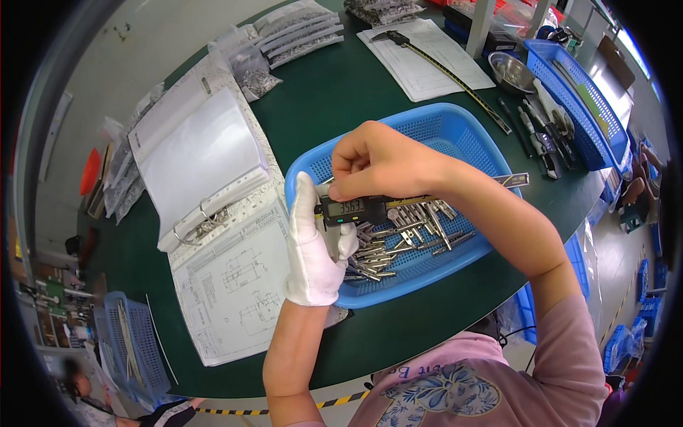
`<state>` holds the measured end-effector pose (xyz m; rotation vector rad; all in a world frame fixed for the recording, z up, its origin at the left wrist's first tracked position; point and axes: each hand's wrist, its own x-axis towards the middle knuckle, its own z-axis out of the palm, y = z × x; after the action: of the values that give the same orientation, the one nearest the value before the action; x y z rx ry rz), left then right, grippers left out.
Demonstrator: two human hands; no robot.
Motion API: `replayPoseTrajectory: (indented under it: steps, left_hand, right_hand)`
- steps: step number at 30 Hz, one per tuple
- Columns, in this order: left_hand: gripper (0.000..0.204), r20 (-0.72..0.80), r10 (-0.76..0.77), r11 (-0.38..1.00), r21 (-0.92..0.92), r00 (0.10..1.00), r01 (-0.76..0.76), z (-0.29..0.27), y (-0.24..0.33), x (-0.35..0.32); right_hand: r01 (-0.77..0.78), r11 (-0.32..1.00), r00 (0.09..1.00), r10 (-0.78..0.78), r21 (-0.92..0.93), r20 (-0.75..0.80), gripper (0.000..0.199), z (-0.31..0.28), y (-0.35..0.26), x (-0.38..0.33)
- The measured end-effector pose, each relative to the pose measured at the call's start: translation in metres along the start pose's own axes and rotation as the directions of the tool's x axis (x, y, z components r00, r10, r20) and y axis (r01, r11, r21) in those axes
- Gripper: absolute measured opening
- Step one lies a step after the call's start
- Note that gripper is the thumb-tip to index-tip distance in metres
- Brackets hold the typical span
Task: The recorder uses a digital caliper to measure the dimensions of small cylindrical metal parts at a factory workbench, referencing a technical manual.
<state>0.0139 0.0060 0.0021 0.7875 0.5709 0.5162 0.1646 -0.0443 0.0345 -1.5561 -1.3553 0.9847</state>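
Observation:
A black digital caliper (353,207) with a lit display lies across a blue perforated basket (409,281). My left hand (313,249), in a white glove, is closed round the caliper's jaw end. Its beam passes beneath my right forearm and sticks out past the basket's right side. My bare right hand (380,160) is bent over the jaws, its thumb and fingers pinched together by the left fingertips. What the pinch holds, if anything, is hidden. Below the caliper, several slim metal pins (373,257) lie in a loose heap inside the basket.
Left of the basket, an open ring binder (203,142) shows a drawing sheet (242,285). Bagged parts (295,32) lie at the back. A second caliper (448,75) rests on papers. A metal bowl (511,72), pen-like tools and another blue basket (580,99) stand right.

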Motion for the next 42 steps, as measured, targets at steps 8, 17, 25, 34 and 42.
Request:
replayPoseTrajectory:
  steps: [8,17,25,34,42]
  left_hand:
    - [0.046,0.039,0.004,0.999,0.039,0.999,-0.005,-0.002,-0.002,0.000]
    - [0.047,0.006,-0.028,0.998,0.047,1.000,0.028,-0.001,-0.001,0.000]
    - [0.047,0.006,-0.034,0.999,0.023,0.999,0.034,0.002,0.001,0.001]
    - [0.045,0.017,-0.017,0.999,0.038,1.000,0.017,-0.003,-0.004,0.001]
    - [0.044,-0.021,-0.017,0.998,0.053,1.000,0.019,0.002,0.001,-0.002]
  right_hand:
    - [-0.037,0.996,0.999,0.035,0.087,0.031,0.017,-0.008,0.003,-0.001]
    - [-0.016,0.999,1.000,0.015,-0.028,-0.020,0.014,-0.005,-0.003,0.003]
    - [0.024,0.999,1.000,-0.025,-0.025,-0.017,0.014,-0.008,0.000,0.004]
    - [0.019,0.999,1.000,-0.020,-0.032,-0.015,0.015,-0.004,-0.004,0.000]
    - [-0.157,0.987,0.981,0.153,0.020,0.116,0.021,-0.006,0.002,-0.007]
